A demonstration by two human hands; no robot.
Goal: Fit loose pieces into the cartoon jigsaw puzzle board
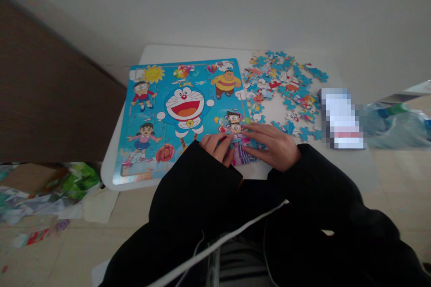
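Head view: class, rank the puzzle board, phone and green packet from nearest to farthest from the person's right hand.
1. Puzzle board: beneath the right hand.
2. Phone: to its right, beyond the loose pieces.
3. Green packet: far left, below table level.

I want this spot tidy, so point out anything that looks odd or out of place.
Litter lies strewn on the floor left of the table, including a crumpled green wrapper. On the puzzle board, two similar faces stack by the left hand and right hand, so the picture there looks doubled.
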